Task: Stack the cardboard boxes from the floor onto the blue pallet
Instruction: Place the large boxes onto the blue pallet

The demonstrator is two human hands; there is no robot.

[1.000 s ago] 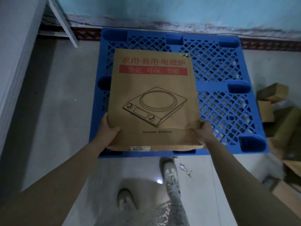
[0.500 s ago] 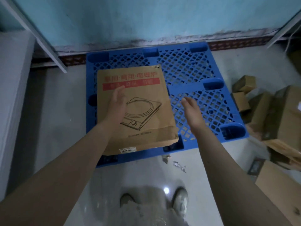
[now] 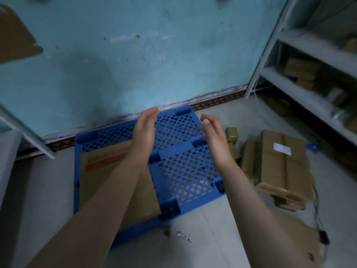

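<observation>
1. On the blue pallet [image 3: 185, 171], left half, lies one flat cardboard box [image 3: 96, 171] with a red printed band, face up; the left forearm hides its middle. Its near edge appears to reach the pallet's front rim.
2. Right half of the pallet lattice is bare.
3. Left hand [image 3: 144, 132] and right hand [image 3: 212, 136] hover above the pallet, palms facing each other, fingers extended, well apart. Grip state: both wide, holding nothing.
4. Remaining stock: a large taped carton [image 3: 282, 163] with a white label lies on the floor just right of the pallet, on top of other flattened brown boxes. Several small boxes [image 3: 231, 132] sit between it and the pallet's far right corner.
5. Grey shelving [image 3: 309, 55] at right carries more parcels; not obviously part of the task.
6. Judgement, handling: the large carton looks stiff and broad, probably moderately heavy. Its taped seam runs lengthwise, so the top may flex if pressed there.
7. Judgement, hold: take it with one hand on each long side, near the lower edges, fingers under the base. Smooth tape and dusty board may slip.
8. Judgement, progress: early; one box placed, most of the pile on the floor.
</observation>
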